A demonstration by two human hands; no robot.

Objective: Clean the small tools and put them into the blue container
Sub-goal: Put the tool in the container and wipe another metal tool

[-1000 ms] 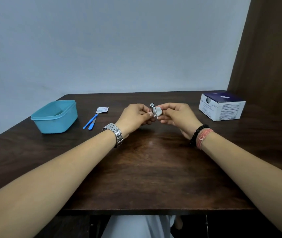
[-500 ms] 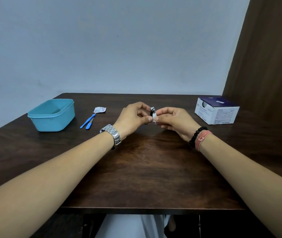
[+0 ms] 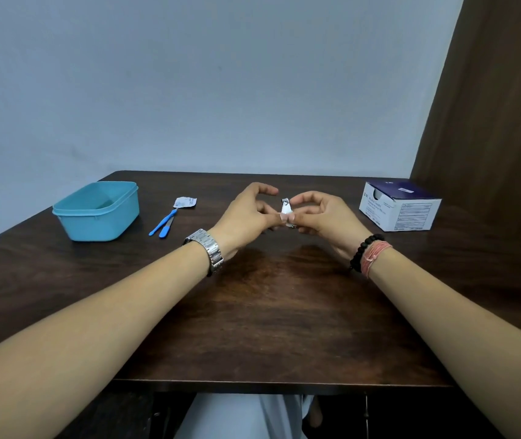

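Both hands meet over the table [image 3: 278, 312], pinching one small metal nail clipper [image 3: 285, 208] wrapped in a white wipe. Left hand [image 3: 246, 213] holds it with thumb and lower fingers, index finger raised; right hand [image 3: 325, 215] curls round it from the other side. Blue container [image 3: 96, 213] sits well left of the grip, two blue-handled tools [image 3: 164, 224] and a torn wipe packet [image 3: 184, 202] between. Box [image 3: 398, 205] well right.

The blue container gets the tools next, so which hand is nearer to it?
Left. The left hand is at table centre, right of the blue container; the right hand is farther right, beyond the nail clipper both hold.
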